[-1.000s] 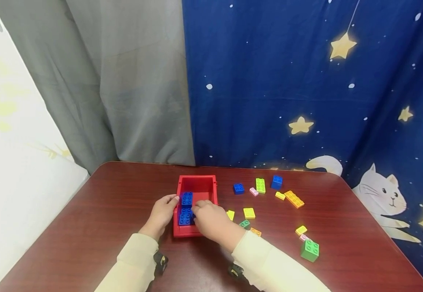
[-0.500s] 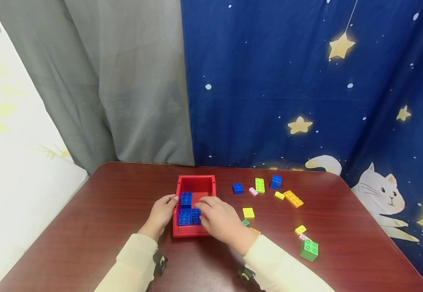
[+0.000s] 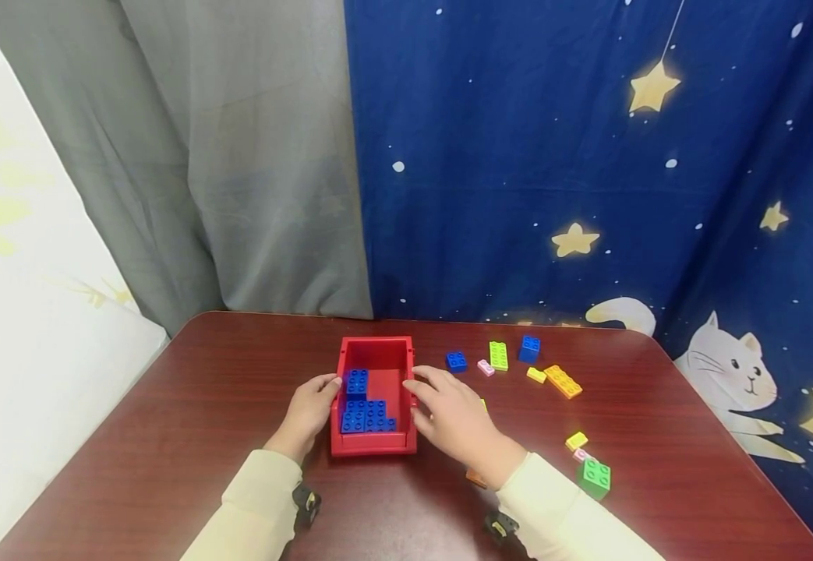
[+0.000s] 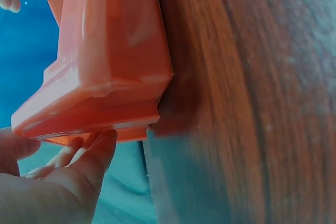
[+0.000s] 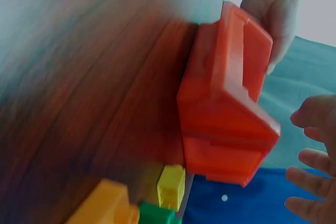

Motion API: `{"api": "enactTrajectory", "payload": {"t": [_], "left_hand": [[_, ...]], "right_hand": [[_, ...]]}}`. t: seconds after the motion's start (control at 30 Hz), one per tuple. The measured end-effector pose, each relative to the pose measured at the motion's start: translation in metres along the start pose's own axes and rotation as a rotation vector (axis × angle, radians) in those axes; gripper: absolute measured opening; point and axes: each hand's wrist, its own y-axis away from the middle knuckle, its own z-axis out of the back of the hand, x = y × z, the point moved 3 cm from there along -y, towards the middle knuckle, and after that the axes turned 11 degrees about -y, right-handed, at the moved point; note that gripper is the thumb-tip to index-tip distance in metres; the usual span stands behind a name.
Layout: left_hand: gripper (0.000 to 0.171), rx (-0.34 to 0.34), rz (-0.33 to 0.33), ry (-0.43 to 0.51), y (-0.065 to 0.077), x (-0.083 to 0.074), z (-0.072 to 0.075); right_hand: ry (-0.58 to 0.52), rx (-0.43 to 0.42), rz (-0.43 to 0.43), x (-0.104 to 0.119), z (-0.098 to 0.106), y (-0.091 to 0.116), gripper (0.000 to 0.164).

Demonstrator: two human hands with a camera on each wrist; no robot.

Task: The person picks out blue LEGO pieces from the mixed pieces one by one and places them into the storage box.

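Note:
A red open-topped box (image 3: 374, 447) stands on the table. Blue toy bricks (image 3: 358, 382) fill its left side and near end, the near-right one lying lower than its neighbours; bare red floor shows at the far right. My left hand (image 3: 310, 413) grips the box's left wall, thumb at the rim; in the left wrist view its fingers (image 4: 97, 156) lie against the outside. Over the right wall hovers my right hand (image 3: 458, 417), fingers spread and holding nothing. The right wrist view has that hand (image 5: 317, 166) apart from the box (image 5: 226, 124).
Loose bricks lie right of the box: a blue one (image 3: 456, 361), a lime one (image 3: 498, 356), a taller blue one (image 3: 528, 349), a long orange one (image 3: 563, 382) and a green one (image 3: 595, 478). My right arm partly covers another orange brick (image 3: 476, 478).
My right hand has let go of a blue brick in the box's near end and drawn back rightward to the right wall, fingers spreading. The left hand has kept its grip.

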Motion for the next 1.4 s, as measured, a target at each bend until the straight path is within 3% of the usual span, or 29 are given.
{"api": "enactTrajectory", "payload": {"t": [0.2,0.43,0.8,1.1,1.4], "left_hand": [[0.047,-0.001,-0.004,-0.009,0.0,-0.001,0.0],[0.046,-0.007,0.003,-0.005,-0.001,0.001,0.001],[0.045,-0.004,0.0,0.002,-0.002,0.0,0.001],[0.046,-0.006,0.003,0.003,-0.002,0.001,-0.001],[0.047,-0.005,0.005,-0.004,-0.001,0.0,0.0]], "right_hand": [[-0.004,-0.013,-0.029,-0.012,0.011,0.007,0.047],[0.015,-0.061,-0.006,-0.028,0.016,0.008,0.044],[-0.002,-0.087,-0.148,-0.051,0.024,0.003,0.042],[-0.014,-0.04,-0.271,-0.07,0.019,-0.003,0.046],[-0.019,0.028,-0.341,-0.084,0.011,-0.009,0.047]]}}
